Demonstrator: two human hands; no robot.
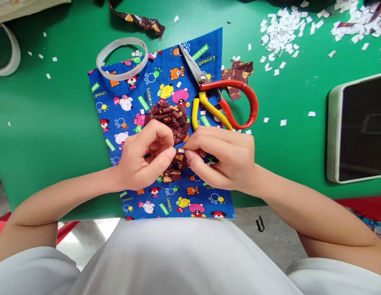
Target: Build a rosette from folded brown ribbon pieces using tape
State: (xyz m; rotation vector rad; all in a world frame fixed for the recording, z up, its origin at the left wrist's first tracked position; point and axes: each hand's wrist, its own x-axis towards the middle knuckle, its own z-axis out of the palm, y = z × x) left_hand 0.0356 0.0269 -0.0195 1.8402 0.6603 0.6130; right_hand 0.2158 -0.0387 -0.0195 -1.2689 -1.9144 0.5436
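Observation:
My left hand [147, 157] and my right hand [223, 157] meet over a blue cartoon-print cloth [178, 205]. Thumb and forefinger of each are pinched, fingertips close together, on a small brown patterned scrap [180, 157] with a white square [181, 150] at its top edge. Just beyond the fingertips lies a heap of folded brown pieces [172, 119]. More brown scraps [172, 175] lie beneath my hands, partly hidden. Scissors [205, 82] with red and yellow handles rest on the cloth beyond my right hand, blades pointing away to the left.
A white tape roll [104, 73] lies on the cloth's far left corner; another ring [14, 61] is farther left. Brown offcuts [239, 73] sit by the scissors. White paper bits [281, 35] are heaped at the far right of the green table [55, 131]. A phone [362, 131] lies right.

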